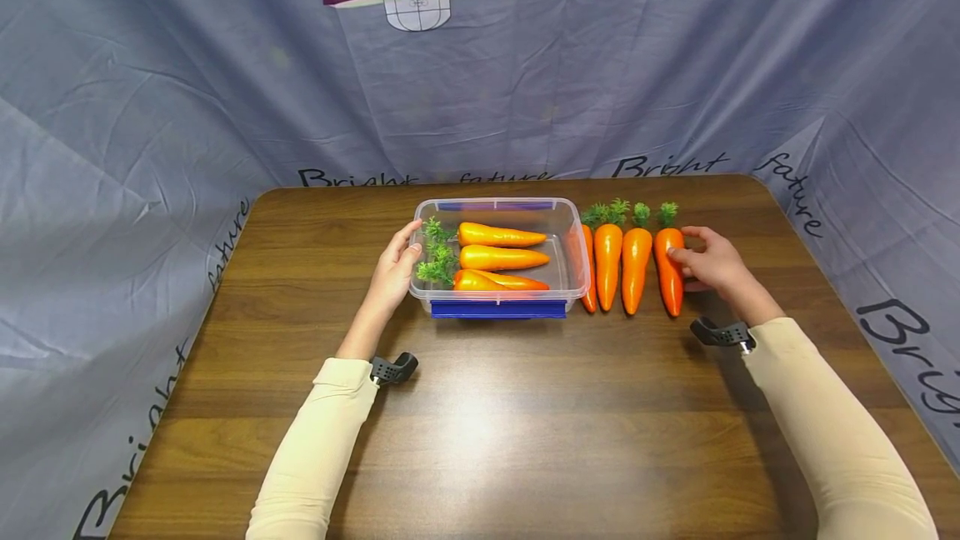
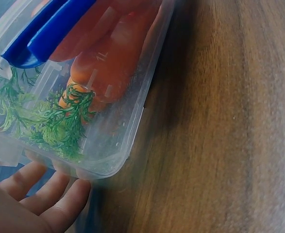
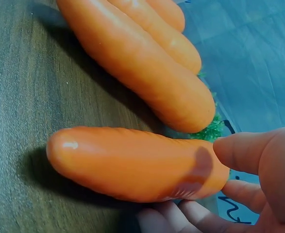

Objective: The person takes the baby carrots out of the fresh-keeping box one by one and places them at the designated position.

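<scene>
A clear plastic container (image 1: 582, 273) with a blue front latch (image 1: 498, 309) stands on the table, several orange carrots (image 1: 504, 257) with green tops (image 1: 437, 261) lying inside it. My left hand (image 1: 393, 265) grips its left side, thumb by the rim; the left wrist view has fingers (image 2: 67, 201) against the outer wall. To the right, my right hand (image 1: 716, 261) holds the rightmost carrot (image 1: 667, 294) near its leafy end. In the right wrist view, the thumb lies on one side of this carrot (image 3: 123, 165) and fingers curl along the other.
Beside the container's right wall lie more carrots in a row, including one (image 1: 635, 273) left of the held one and another (image 1: 607, 269) farther left. The brown wooden table (image 1: 480, 423) ends at a printed grey-blue curtain (image 1: 600, 90) behind and on both sides.
</scene>
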Demonstrator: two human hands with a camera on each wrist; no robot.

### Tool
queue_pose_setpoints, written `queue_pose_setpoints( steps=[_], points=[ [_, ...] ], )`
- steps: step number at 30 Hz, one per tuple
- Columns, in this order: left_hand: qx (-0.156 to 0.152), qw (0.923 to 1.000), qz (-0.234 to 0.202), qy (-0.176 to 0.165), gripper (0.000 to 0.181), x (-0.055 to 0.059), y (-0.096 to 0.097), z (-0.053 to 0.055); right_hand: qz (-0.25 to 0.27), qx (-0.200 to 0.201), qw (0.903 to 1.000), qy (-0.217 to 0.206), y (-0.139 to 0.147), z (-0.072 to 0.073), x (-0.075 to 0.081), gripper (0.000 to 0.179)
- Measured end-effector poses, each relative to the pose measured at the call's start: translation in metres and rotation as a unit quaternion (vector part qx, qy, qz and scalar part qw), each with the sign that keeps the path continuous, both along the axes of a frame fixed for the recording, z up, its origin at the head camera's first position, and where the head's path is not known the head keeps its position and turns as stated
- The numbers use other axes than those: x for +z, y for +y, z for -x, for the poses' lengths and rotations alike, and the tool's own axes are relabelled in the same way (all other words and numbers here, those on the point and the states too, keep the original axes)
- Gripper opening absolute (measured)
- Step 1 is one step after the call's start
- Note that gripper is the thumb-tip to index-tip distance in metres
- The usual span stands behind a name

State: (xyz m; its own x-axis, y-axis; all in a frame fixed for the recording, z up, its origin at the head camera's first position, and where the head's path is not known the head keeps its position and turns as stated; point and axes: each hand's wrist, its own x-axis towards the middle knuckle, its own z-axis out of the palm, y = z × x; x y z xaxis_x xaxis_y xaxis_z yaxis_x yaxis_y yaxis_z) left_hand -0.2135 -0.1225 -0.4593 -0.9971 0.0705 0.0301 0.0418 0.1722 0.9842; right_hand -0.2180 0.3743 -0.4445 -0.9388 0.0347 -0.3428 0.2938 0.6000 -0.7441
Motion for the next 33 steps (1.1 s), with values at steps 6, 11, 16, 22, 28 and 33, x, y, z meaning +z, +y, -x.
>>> queue_pose_setpoints(
  steps=[6, 11, 16, 22, 28, 33],
  points=[
    [0.001, 1.0, -0.002, 0.0, 0.048, 0.0, 0.0, 0.0, -0.005, -0.001, 0.9999, 0.011, 0.002, -0.001, 0.003, 0.071],
    [0.0, 1.0, 0.0, -0.001, 0.048, -0.001, 0.001, 0.001, -0.004, -0.01, 0.9997, 0.023, 0.004, -0.001, 0.007, 0.071],
    [0.001, 1.0, 0.001, 0.002, 0.048, -0.001, 0.0, 0.001, -0.038, -0.026, 0.9965, 0.07, -0.001, 0.002, 0.021, 0.067],
    [0.003, 1.0, 0.001, 0.002, 0.048, -0.001, 0.0, 0.001, -0.082, 0.014, 0.9874, 0.135, -0.023, 0.009, 0.049, 0.062],
    [0.006, 1.0, 0.001, -0.001, 0.048, -0.002, -0.001, 0.002, -0.067, 0.082, 0.9813, 0.161, -0.067, 0.014, 0.072, 0.056],
    [0.005, 1.0, 0.005, -0.002, 0.048, -0.002, 0.0, 0.001, -0.052, 0.148, 0.9742, 0.163, -0.11, 0.015, 0.079, 0.052]
  ],
)
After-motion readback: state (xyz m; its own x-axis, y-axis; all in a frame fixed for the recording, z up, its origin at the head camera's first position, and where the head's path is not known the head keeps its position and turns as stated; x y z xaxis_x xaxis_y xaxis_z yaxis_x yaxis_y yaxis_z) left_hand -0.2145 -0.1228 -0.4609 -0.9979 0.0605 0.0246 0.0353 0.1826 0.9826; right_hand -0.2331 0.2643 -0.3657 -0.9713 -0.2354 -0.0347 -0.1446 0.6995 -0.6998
